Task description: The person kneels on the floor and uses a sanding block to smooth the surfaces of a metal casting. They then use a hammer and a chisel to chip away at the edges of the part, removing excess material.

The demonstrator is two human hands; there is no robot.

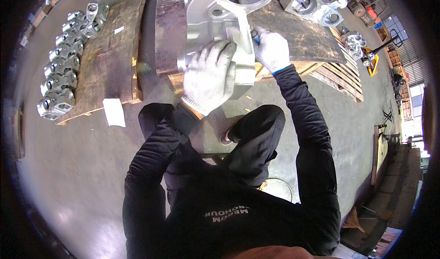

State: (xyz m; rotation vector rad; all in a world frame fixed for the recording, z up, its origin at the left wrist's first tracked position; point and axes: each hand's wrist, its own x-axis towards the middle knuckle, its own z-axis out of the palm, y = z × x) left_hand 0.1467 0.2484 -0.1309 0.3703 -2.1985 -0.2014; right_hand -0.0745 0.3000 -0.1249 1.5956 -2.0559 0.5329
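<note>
A large silver-grey metal casting point(243, 18) with a round bore stands on a wooden pallet point(293, 39) in front of me. My left hand point(210, 73), in a white knitted glove with greyed fingertips, lies against the near side of the casting with its fingers stretched out. My right hand point(272, 50), also gloved in white, is closed around a small tool with a dark blue end point(255, 37) at the casting's right edge. Most of that tool is hidden by the hand, so its kind does not show.
To the left, several smaller metal castings point(62, 66) line another wooden pallet point(110, 53), with white paper point(114, 112) at its near edge. More castings point(314, 5) sit at the far right. Beyond them stand a yellow pallet jack point(370, 62) and a slatted pallet point(339, 82).
</note>
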